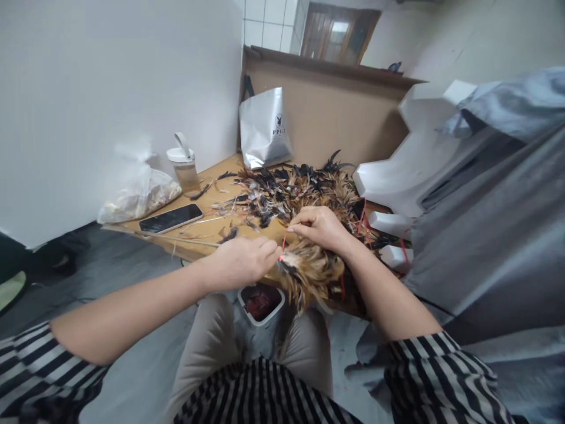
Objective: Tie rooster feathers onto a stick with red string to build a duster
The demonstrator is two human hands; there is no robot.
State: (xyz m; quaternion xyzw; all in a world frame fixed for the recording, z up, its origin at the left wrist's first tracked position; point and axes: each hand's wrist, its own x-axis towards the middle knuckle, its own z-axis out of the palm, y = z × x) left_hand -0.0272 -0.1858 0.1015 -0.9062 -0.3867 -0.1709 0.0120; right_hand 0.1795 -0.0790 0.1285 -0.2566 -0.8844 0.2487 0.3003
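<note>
Feather bundle being bound with red thread at the table's near edge.
Bundle (309, 274) is pinched at its tip by the closed left hand (245, 261); red thread (283, 242) is gripped in the curled fingers of the right hand (320, 227), just above. Loose feathers (291, 188) lie behind. Judged mid-wrap: tension and a steady left-hand pinch would be needed next.

A single head-worn camera looks forward and steeply down from just above the person's lap, close over the near edge of the wooden table (207, 176). It faces the far corner, where the white wall (110, 88) meets a brown board (335, 112), horizon tilted
</note>
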